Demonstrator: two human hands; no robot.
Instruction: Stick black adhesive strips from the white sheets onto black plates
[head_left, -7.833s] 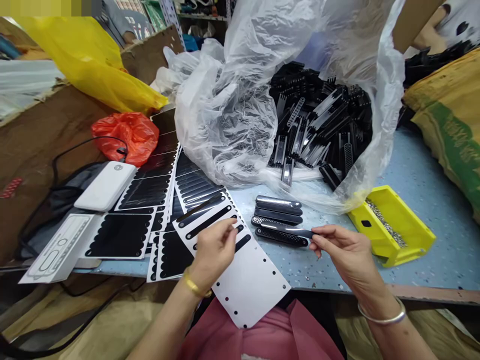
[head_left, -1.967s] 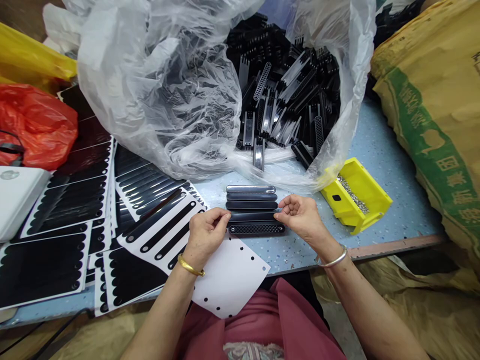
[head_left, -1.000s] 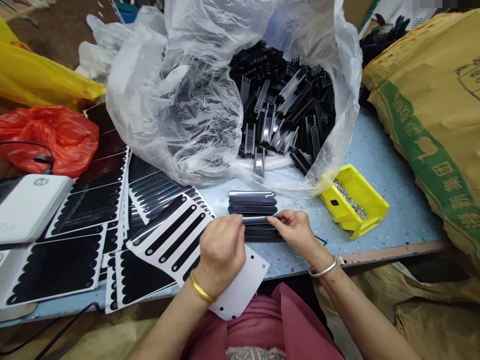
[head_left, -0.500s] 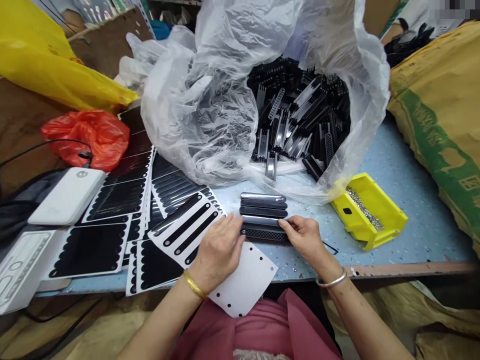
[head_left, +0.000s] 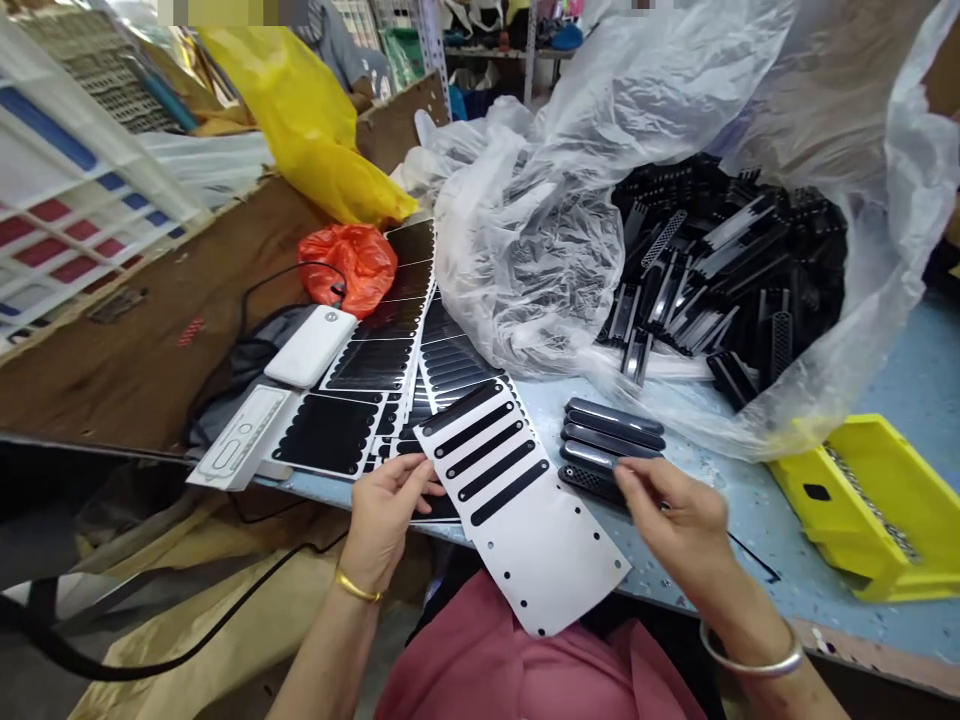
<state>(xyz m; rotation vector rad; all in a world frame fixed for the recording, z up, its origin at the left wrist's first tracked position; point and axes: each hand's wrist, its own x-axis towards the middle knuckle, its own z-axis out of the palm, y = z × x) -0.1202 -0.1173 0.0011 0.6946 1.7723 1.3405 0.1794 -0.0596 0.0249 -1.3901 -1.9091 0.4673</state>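
Observation:
My left hand is closed on the left edge of a white sticker sheet, thumb on top and fingers partly hidden. Several long black stickers remain on the sheet's upper part, while its lower part is bare white with small holes along the sides. My right hand has thumb and forefinger pinched at the right part of a black plastic strip, whose end they cover. More glossy black strips lie in a row just behind it. The nearest strip shows a mesh-patterned face.
Behind lies a clear plastic bag full of black plastic parts. A yellow bin with small metal pieces stands right. More sticker sheets, a white power bank, a white box and a red bag are left.
The view has swung left. My left hand has moved from beside the black strips to the sticker sheet's left edge. My right hand stays by the strips.

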